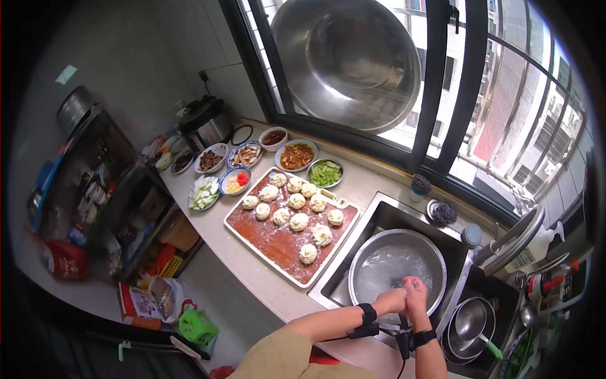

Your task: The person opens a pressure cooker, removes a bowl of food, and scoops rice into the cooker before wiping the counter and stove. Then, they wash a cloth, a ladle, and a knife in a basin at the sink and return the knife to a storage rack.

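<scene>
A large steel basin (357,260) holding cloudy water sits in the left bowl of the sink. Over its near side, my two hands are pressed together. My left hand (392,300) is curled into a fist against the side of my right hand (415,293), whose fingers are closed as well. A small dark patch shows just beyond the fingers at the water, and I cannot tell what the hands hold. Both wrists wear black bands with cables. Left of the sink, a reddish-brown board (273,237) with a pale rim carries several pleated dough buns (298,222) and scattered flour.
Bowls of chopped food, including green vegetables (325,172), line the counter behind the board. A curved faucet (514,240) reaches over the sink's right side. Nested steel bowls (468,319) stand in the right bowl. A big steel basin (347,63) leans against the window.
</scene>
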Motion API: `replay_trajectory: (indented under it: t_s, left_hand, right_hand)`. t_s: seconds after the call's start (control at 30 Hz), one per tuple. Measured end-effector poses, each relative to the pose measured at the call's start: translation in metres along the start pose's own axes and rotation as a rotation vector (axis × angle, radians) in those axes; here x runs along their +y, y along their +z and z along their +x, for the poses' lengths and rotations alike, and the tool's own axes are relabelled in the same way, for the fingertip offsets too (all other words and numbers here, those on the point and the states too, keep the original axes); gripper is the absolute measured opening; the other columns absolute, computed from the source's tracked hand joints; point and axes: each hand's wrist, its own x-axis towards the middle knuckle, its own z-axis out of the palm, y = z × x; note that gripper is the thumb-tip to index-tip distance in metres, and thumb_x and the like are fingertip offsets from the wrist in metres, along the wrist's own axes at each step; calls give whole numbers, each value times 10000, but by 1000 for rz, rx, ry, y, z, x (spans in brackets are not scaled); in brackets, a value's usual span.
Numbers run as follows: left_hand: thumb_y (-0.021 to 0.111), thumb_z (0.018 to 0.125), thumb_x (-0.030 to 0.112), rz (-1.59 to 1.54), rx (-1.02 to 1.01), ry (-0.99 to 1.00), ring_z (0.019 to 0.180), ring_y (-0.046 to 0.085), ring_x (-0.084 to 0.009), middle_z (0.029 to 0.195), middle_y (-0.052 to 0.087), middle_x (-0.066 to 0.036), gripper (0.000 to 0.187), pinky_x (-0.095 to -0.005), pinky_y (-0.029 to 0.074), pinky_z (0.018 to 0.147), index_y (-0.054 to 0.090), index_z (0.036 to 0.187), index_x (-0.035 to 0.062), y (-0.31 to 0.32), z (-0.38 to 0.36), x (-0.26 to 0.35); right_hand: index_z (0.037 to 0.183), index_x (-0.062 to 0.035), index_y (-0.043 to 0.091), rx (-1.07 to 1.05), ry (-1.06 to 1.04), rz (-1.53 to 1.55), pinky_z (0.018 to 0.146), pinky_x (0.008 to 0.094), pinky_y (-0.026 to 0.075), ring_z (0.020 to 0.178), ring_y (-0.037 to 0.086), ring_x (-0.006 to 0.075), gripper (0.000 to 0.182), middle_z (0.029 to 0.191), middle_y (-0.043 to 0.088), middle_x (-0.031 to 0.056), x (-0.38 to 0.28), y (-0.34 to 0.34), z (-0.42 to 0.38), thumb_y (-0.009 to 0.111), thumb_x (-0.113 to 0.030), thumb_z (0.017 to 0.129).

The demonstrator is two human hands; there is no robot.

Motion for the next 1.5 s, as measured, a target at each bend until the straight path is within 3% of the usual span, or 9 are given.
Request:
replay_trajectory:
  t_s: [0.2, 0.4, 0.63, 0.7, 0.83, 1.1, 1.17, 1.27, 1.5]
  left_hand:
    - [526, 723, 256, 322, 104, -33, 709, 612, -327, 724, 617, -186, 245, -428, 482, 635, 636, 713, 38, -3, -15, 4]
    - [486, 726, 230, 650, 13, 66, 631, 615, -305, 648, 616, -150, 231, -412, 483, 564, 637, 630, 83, -8, -17, 2]
    - [555, 709, 543, 548, -180, 70, 656, 596, -350, 673, 613, -160, 502, -435, 460, 574, 594, 867, 68, -38, -41, 27]
    - [592, 721, 454, 548, -207, 107, 710, 590, -328, 747, 610, -153, 479, -409, 462, 596, 517, 1021, 89, -46, -66, 39]
    - [616, 692, 277, 619, -341, 830, 787, 514, -252, 1125, 482, -87, 440, -377, 441, 634, 480, 1076, 110, -15, -103, 9]
    - [543, 742, 230, 833, -395, 1216, 773, 480, -206, 1258, 430, 9, 345, -319, 409, 617, 535, 1072, 128, 67, -48, 76]
    - [547, 717, 162, 678, -354, 1085, 784, 485, -219, 1321, 368, 34, 242, -348, 431, 595, 579, 955, 133, 86, -16, 78]
    - [552, 702, 130, 690, -43, 919, 554, 527, -293, 575, 531, -102, 162, -414, 428, 544, 573, 861, 111, 87, 62, 80]
    - [513, 765, 120, 526, 306, 405, 695, 568, -303, 827, 582, -161, 172, -380, 438, 642, 591, 880, 20, 40, 167, 69]
  right_hand:
    - [713, -5, 564, 114, -198, -564, 544, 316, 416, 592, 526, 138, 254, 626, 577, 87, 24, -5, 15, 513, -228, 823]
    - [755, -2, 587, 121, -172, -635, 670, 473, 413, 758, 537, 414, 376, 761, 568, 233, 6, 7, 3, 414, -321, 850]
    - [753, -13, 536, -75, -184, -362, 665, 428, 427, 747, 541, 376, 216, 749, 566, 201, -29, -5, -45, 494, -224, 764]
    - [749, -28, 507, -206, -540, -448, 656, 392, 408, 728, 511, 341, 123, 732, 526, 155, -34, -22, -84, 531, -143, 712]
    - [803, -69, 519, -364, -784, -759, 662, 368, 412, 745, 505, 262, 118, 793, 509, 94, 1, -67, -153, 565, -125, 710]
    - [886, -80, 543, 70, -521, -1233, 765, 386, 394, 900, 496, 244, 232, 924, 529, 81, 25, -136, -225, 598, -167, 678]
    - [964, -66, 546, 421, -432, -1307, 821, 388, 380, 1006, 463, 264, 269, 1015, 512, 109, 21, -146, -237, 565, -169, 716]
    - [1056, -51, 518, 450, -307, -1341, 897, 410, 334, 1140, 386, 261, 336, 1165, 470, 122, 51, -155, -244, 542, -204, 758]
    - [1134, -77, 480, 610, -293, -1245, 959, 402, 278, 1215, 322, 254, 383, 1260, 402, 102, 72, -148, -239, 528, -171, 765]
